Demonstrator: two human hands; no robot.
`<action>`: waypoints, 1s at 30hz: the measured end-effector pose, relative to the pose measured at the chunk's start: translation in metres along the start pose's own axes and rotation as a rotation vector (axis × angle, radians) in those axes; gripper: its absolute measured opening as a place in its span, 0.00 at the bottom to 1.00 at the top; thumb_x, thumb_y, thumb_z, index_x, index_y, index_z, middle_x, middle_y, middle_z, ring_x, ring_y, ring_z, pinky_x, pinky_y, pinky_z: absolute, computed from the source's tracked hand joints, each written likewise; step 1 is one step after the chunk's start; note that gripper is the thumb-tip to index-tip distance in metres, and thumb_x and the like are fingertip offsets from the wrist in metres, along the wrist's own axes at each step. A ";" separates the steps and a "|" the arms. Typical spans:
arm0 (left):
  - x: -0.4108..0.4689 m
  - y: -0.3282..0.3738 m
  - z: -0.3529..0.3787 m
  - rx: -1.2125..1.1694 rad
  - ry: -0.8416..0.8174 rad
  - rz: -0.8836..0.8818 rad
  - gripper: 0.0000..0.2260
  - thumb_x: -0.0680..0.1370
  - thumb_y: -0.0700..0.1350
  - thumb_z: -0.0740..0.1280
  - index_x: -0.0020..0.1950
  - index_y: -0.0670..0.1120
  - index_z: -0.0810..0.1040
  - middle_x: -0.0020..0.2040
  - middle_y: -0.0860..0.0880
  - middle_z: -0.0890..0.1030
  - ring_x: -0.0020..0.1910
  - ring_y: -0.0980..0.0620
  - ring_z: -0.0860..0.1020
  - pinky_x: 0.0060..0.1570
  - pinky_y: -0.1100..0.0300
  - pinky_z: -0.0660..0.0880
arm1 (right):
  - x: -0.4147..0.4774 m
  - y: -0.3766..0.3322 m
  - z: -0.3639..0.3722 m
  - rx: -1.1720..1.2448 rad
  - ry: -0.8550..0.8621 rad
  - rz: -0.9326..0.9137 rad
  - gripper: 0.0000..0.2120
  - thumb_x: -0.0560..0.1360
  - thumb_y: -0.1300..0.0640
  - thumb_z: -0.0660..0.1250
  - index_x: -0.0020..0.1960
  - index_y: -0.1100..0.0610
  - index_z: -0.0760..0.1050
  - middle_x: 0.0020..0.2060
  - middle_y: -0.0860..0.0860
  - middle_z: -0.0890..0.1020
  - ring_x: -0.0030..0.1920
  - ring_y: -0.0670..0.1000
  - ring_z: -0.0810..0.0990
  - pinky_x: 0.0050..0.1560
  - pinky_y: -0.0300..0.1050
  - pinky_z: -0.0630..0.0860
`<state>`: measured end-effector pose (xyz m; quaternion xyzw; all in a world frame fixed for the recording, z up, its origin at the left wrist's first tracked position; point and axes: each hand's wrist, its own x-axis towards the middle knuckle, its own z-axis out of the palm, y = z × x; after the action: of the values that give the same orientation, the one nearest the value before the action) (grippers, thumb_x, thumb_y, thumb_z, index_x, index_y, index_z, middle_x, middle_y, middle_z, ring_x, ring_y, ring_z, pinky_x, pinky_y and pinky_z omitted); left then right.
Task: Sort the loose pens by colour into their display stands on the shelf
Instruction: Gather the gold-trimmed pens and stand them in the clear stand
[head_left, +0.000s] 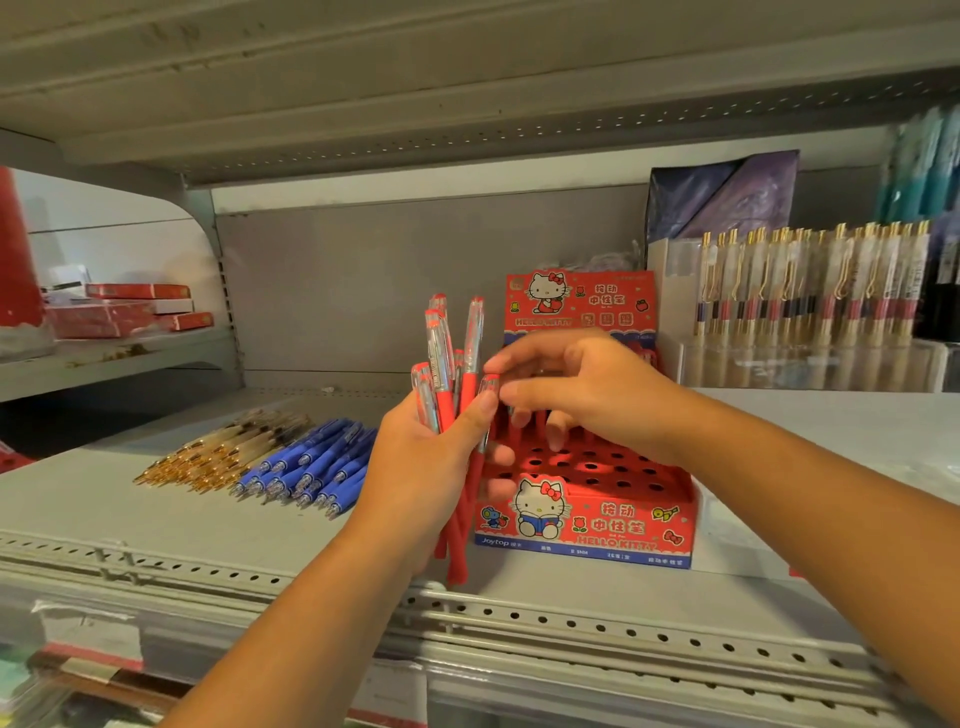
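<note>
My left hand (423, 462) grips a bunch of red pens (451, 364) upright, their clear tops fanned out above my fingers. My right hand (582, 389) pinches the top of one red pen (488, 387) at the right side of the bunch. Just behind and below both hands stands a red Hello Kitty display stand (597, 519) with rows of open holes. On the shelf to the left lie a pile of blue pens (311, 462) and a pile of gold pens (223, 452).
A clear stand of gold-clipped pens (810, 291) sits at the back right. Red boxes (130, 306) lie on the neighbouring shelf at left. The perforated front rail of the shelf (519, 618) runs below my arms, and another shelf hangs overhead.
</note>
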<state>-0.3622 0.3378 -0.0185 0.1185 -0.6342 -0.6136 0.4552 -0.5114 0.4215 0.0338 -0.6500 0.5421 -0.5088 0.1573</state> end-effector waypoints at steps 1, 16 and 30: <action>0.000 0.000 0.000 -0.013 0.007 0.004 0.02 0.78 0.49 0.70 0.48 0.53 0.82 0.37 0.43 0.84 0.34 0.46 0.84 0.31 0.55 0.80 | -0.001 0.000 0.001 0.019 -0.038 -0.003 0.12 0.74 0.64 0.71 0.56 0.54 0.80 0.41 0.49 0.84 0.40 0.49 0.83 0.30 0.43 0.77; 0.000 0.002 0.000 0.019 0.091 0.009 0.06 0.80 0.47 0.67 0.44 0.50 0.79 0.33 0.49 0.82 0.30 0.49 0.82 0.30 0.54 0.81 | 0.006 -0.007 -0.010 0.468 0.194 -0.012 0.10 0.75 0.65 0.68 0.55 0.59 0.73 0.47 0.61 0.85 0.46 0.60 0.86 0.42 0.49 0.82; -0.003 0.005 -0.001 0.124 0.062 -0.061 0.12 0.81 0.48 0.66 0.45 0.41 0.77 0.31 0.46 0.73 0.24 0.53 0.66 0.23 0.62 0.63 | 0.020 0.013 -0.023 -0.164 0.643 -0.098 0.16 0.71 0.64 0.75 0.39 0.47 0.72 0.37 0.53 0.77 0.45 0.65 0.82 0.36 0.60 0.82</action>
<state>-0.3581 0.3401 -0.0155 0.1847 -0.6528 -0.5829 0.4472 -0.5397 0.4073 0.0433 -0.4918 0.5712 -0.6496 -0.0992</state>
